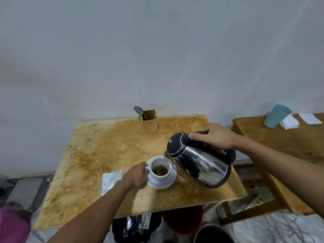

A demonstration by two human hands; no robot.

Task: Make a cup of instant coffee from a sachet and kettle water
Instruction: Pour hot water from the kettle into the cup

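A white cup [161, 172] stands on a white saucer [164, 183] near the front of the stained wooden table [98, 155]. Brown liquid with foam sits in the bottom of the cup. My left hand [136, 176] grips the cup's handle from the left. My right hand [215, 138] holds the black handle of a steel kettle [199, 162], which is tilted left with its spout over the cup's rim. A silver sachet [110, 181] lies flat to the left of my left wrist, partly hidden by my forearm.
A small wooden holder [149, 122] with a spoon [139, 111] stands at the table's back edge. To the right, a second wooden table [280, 137] carries a teal cup [277, 115] and white papers [296, 120]. Buckets [182, 220] and a black bag [133, 227] sit under the front edge.
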